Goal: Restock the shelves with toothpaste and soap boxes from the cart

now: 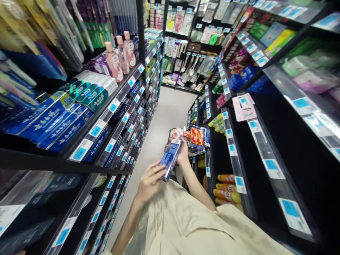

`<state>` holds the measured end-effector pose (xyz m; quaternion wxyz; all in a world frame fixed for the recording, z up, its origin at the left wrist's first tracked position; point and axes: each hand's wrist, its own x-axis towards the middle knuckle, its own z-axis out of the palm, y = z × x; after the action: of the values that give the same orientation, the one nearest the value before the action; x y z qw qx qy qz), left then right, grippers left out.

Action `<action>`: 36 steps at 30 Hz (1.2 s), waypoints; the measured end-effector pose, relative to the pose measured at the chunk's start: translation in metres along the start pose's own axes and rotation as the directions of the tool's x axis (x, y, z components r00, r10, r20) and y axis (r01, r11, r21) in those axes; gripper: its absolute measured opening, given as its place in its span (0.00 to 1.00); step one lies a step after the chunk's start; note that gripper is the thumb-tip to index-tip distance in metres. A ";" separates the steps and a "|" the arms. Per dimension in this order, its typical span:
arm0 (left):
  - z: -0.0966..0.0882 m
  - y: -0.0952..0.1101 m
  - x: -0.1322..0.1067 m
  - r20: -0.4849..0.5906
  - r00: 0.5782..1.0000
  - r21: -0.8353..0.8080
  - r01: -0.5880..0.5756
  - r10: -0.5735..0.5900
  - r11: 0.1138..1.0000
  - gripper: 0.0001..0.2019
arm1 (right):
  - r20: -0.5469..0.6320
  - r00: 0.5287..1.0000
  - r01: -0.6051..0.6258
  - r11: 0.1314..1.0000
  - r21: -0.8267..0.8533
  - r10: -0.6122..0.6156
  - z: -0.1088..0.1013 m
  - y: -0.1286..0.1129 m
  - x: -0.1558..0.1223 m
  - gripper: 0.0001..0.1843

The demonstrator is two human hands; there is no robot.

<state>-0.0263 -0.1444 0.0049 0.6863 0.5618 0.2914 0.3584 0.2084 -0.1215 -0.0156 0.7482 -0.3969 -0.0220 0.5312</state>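
Observation:
A long blue toothpaste box [169, 158] is held between my two hands in front of my body, tilted with its far end to the upper right. My left hand [152, 179] has its fingers wrapped over the near end. At the far end, my right hand [182, 154] grips the box from its right side. It may be more than one box pressed together; I cannot tell. Just beyond my right hand is a pile of boxes [196, 136], red and yellow ones on top with blue ones around them. What supports the pile is mostly hidden.
Shelving with blue toothpaste boxes [57, 120], green boxes [92, 88] and pink mouthwash bottles [114, 63] runs along the left. On the right, shelves carry orange-yellow bottles [225, 187] and a pink card [244, 107]. A pale floor aisle [172, 102] leads to a rack of hanging utensils [190, 67].

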 end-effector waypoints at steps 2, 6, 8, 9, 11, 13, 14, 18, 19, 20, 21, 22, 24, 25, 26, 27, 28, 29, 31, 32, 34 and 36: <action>0.011 -0.006 -0.004 0.216 0.976 0.077 -0.049 0.032 0.996 0.14 | 0.096 0.995 -0.024 0.999 0.021 0.022 -0.002 -0.002 -0.002 0.27; 0.022 -0.016 -0.008 0.489 0.869 0.183 -0.191 0.079 0.964 0.15 | 0.175 0.984 -0.013 1.000 -0.004 0.013 -0.002 -0.003 -0.007 0.28; 0.023 -0.016 -0.009 0.528 0.844 0.199 -0.232 0.095 0.952 0.15 | 0.198 0.979 -0.037 0.999 -0.026 0.042 0.002 -0.002 -0.008 0.28; 0.022 -0.015 -0.009 0.525 0.846 0.200 -0.231 0.095 0.952 0.15 | 0.214 0.974 -0.065 0.998 -0.026 0.069 0.004 -0.001 -0.008 0.29; 0.021 -0.014 -0.009 0.489 0.867 0.180 -0.203 0.092 0.962 0.13 | 0.255 0.958 -0.130 0.991 -0.014 0.129 0.008 0.001 -0.008 0.31; 0.021 -0.014 -0.011 0.462 0.881 0.164 -0.200 0.104 0.966 0.12 | 0.301 0.937 -0.188 0.982 0.005 0.178 0.011 0.003 -0.008 0.32; 0.020 -0.016 -0.012 0.470 0.872 0.177 -0.248 0.140 0.953 0.12 | 0.328 0.923 -0.216 0.976 0.012 0.200 0.013 0.004 -0.008 0.32; 0.021 -0.024 -0.014 0.631 0.663 0.337 -0.702 0.404 0.627 0.19 | 0.442 0.848 -0.359 0.930 0.079 0.290 0.015 0.006 -0.011 0.31; 0.021 -0.025 -0.014 0.665 0.601 0.365 -0.780 0.444 0.509 0.20 | 0.459 0.833 -0.400 0.910 0.112 0.309 0.016 0.007 -0.011 0.30; 0.021 -0.025 -0.014 0.688 0.558 0.387 -0.823 0.465 0.416 0.20 | 0.471 0.821 -0.435 0.888 0.150 0.323 0.016 0.007 -0.012 0.30; 0.022 -0.025 -0.014 0.701 0.535 0.404 -0.843 0.472 0.355 0.19 | 0.479 0.813 -0.464 0.866 0.187 0.332 0.017 0.008 -0.013 0.29; 0.022 -0.024 -0.014 0.706 0.523 0.416 -0.852 0.477 0.319 0.18 | 0.485 0.806 -0.488 0.845 0.218 0.340 0.018 0.008 -0.013 0.28; 0.024 -0.022 -0.013 0.710 0.514 0.423 -0.858 0.481 0.291 0.16 | 0.495 0.793 -0.520 0.817 0.250 0.354 0.020 0.011 -0.013 0.27; 0.025 -0.020 -0.012 0.711 0.509 0.420 -0.861 0.485 0.288 0.16 | 0.501 0.786 -0.532 0.808 0.251 0.362 0.020 0.013 -0.013 0.26; 0.027 -0.019 -0.011 0.713 0.502 0.413 -0.865 0.490 0.286 0.16 | 0.508 0.778 -0.543 0.802 0.248 0.369 0.021 0.015 -0.013 0.26; 0.028 -0.018 -0.010 0.717 0.494 0.403 -0.870 0.493 0.284 0.16 | 0.517 0.770 -0.552 0.797 0.244 0.375 0.021 0.016 -0.013 0.26; 0.030 -0.016 -0.009 0.724 0.484 0.394 -0.875 0.491 0.281 0.16 | 0.525 0.762 -0.560 0.792 0.242 0.379 0.020 0.018 -0.013 0.27; 0.031 -0.015 -0.009 0.734 0.475 0.387 -0.880 0.484 0.276 0.16 | 0.533 0.757 -0.565 0.789 0.241 0.379 0.020 0.019 -0.013 0.27; 0.033 -0.013 -0.008 0.754 0.465 0.383 -0.885 0.463 0.265 0.16 | 0.548 0.748 -0.570 0.787 0.238 0.376 0.019 0.022 -0.012 0.26; 0.033 -0.012 -0.007 0.759 0.464 0.385 -0.885 0.457 0.261 0.16 | 0.557 0.742 -0.571 0.787 0.235 0.372 0.019 0.023 -0.012 0.26; 0.033 -0.012 -0.007 0.756 0.473 0.396 -0.881 0.453 0.260 0.16 | 0.584 0.723 -0.583 0.780 0.229 0.369 0.019 0.025 -0.011 0.26; 0.033 -0.014 -0.007 0.745 0.486 0.409 -0.874 0.457 0.262 0.17 | 0.613 0.694 -0.608 0.764 0.218 0.377 0.019 0.028 -0.011 0.26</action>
<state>-0.0014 -0.1701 -0.0020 0.1974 0.9282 -0.0500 0.3113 0.1736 -0.1165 -0.0156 0.6009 -0.0593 -0.0095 0.7971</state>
